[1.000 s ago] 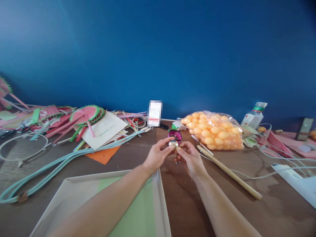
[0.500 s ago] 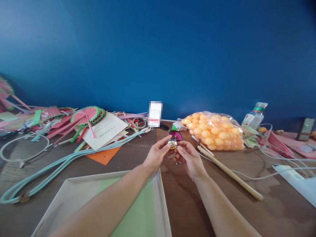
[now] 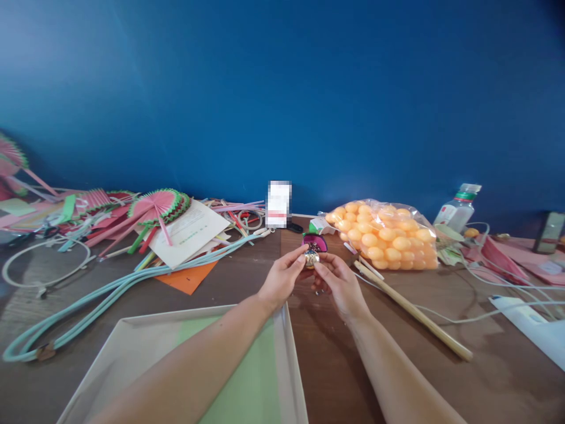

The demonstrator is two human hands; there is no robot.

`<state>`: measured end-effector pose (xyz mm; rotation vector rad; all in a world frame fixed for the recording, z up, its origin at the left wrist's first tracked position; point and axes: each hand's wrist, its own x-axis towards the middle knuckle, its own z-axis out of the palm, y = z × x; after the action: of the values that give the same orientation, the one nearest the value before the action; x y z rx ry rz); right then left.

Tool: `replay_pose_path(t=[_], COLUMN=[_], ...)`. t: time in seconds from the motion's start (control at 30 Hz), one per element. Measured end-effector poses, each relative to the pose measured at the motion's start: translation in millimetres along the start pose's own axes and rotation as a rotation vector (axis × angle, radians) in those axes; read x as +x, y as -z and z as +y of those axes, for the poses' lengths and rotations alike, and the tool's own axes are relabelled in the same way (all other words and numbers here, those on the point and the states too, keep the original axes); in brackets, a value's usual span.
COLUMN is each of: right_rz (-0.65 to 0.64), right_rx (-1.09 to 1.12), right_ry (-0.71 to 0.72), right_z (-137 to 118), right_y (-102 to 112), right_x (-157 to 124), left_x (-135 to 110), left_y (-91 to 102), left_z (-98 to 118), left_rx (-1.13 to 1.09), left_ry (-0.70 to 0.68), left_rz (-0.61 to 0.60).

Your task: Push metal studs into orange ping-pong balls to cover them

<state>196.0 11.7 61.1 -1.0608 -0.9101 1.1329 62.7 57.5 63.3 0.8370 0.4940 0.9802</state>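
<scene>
A small, shiny, rounded gold-and-silver metal piece (image 3: 311, 258) is pinched from both sides above the brown table. My left hand (image 3: 282, 277) grips its left edge between thumb and fingers. On the other side, my right hand (image 3: 339, 285) has its thumb and fingertips closed on the right edge. Just behind the piece sits a dark item with a magenta face (image 3: 316, 240), partly covered by the piece and my fingers. Tiny silvery bits (image 3: 318, 292) show by the curled fingers of my right hand, too small to name.
A pale tray (image 3: 296, 359) lies under my left forearm. Bagged orange balls (image 3: 384, 235), a wooden stick (image 3: 415, 312) and a clear bottle (image 3: 457, 212) are on the right. Leftward are light-blue cords (image 3: 110, 288), paper fans (image 3: 161, 206) and a paper sheet (image 3: 198, 229). A blue wall (image 3: 282, 94) stands behind.
The metal piece has turned slightly between my fingers, showing a different shine. Both hands stay closed on it, almost in place. The whole view has shifted very little.
</scene>
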Motion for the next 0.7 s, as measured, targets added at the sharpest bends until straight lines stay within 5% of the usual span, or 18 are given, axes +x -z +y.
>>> replay_pose_path(t=[0.27,0.7], right_rz=[-0.015,-0.021], right_rx=[0.048,-0.019], right_ry=[-0.08,-0.016], right_z=[0.8,7.8], right_y=[0.8,-2.3], right_x=[2.6,2.6], left_x=[0.6,1.7], left_y=[-2.8,3.1], left_z=[0.9,-1.5], left_rx=[0.091,0.337], left_ry=[-0.017,-0.099], left_rz=[0.032,0.05])
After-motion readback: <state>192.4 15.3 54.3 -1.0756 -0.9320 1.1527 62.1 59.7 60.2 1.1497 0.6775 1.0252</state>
